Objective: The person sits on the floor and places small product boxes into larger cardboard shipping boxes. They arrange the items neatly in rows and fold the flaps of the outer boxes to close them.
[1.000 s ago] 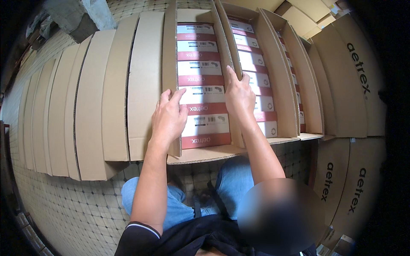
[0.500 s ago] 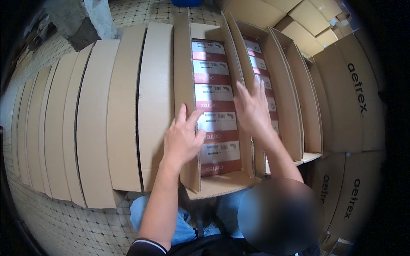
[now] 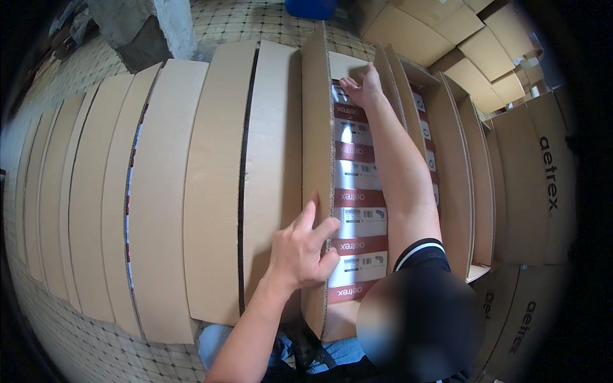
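Observation:
A long cardboard carton [image 3: 345, 319] stands in front of me with its flaps up. Inside is a row of red-and-white shoeboxes [image 3: 361, 217] with printed labels. My left hand [image 3: 301, 247] is at the upright left flap [image 3: 317, 159], fingers spread, some of them across its top edge. Stretched over the carton, my right arm brings my right hand [image 3: 364, 88] to its far end, beside the far flap [image 3: 345, 66] and above the farthest shoebox. The right fingers are apart and slightly bent, with nothing seen in them. My forearm covers part of the carton's right side.
To the left runs a row of cartons [image 3: 217, 185] with folded-down flaps. More open cartons [image 3: 447, 147] adjoin on the right, one with shoeboxes showing. Stacked cartons [image 3: 530, 179] rise at the right and far right. A concrete pillar [image 3: 150, 38] and a blue container [image 3: 311, 7] are farther off.
My right hand has moved away from me, from the right-hand flaps to the carton's far end. My left hand stays at the left flap. The whole view has shifted.

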A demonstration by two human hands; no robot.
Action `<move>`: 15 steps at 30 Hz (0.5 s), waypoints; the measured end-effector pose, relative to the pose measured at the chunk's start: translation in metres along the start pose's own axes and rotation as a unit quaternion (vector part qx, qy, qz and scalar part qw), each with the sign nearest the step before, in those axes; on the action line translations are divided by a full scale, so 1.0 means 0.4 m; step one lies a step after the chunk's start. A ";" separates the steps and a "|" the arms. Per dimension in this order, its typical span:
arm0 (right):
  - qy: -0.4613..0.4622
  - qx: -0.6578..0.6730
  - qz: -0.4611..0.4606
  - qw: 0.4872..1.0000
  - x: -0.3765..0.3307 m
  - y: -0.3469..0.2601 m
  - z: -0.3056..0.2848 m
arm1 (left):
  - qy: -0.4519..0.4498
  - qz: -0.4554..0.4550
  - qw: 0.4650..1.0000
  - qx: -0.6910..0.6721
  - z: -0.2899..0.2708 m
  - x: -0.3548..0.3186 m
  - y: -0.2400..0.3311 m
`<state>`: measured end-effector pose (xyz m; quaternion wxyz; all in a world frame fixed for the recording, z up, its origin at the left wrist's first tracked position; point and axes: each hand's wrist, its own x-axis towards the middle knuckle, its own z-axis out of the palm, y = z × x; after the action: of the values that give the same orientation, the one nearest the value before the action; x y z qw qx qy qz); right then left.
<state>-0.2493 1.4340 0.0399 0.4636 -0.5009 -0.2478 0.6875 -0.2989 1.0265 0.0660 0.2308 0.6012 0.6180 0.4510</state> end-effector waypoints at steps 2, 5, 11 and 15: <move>0.023 0.041 -0.016 0.999 0.037 0.003 0.006 | 0.005 0.000 1.000 -0.002 0.003 -0.001 -0.006; -0.006 0.094 -0.055 0.994 0.082 -0.017 0.030 | 0.018 0.009 1.000 0.001 0.009 -0.001 -0.012; 0.126 -0.044 0.021 0.991 0.079 0.021 0.072 | 0.044 0.026 0.999 0.014 0.020 0.001 -0.016; 0.107 -0.025 -0.003 0.994 0.036 0.044 0.070 | 0.044 0.023 0.999 0.016 0.022 -0.002 -0.016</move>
<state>-0.2829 1.4425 0.0297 0.4767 -0.5822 -0.2151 0.6225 -0.2950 1.0290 0.0561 0.1832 0.5986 0.6207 0.4720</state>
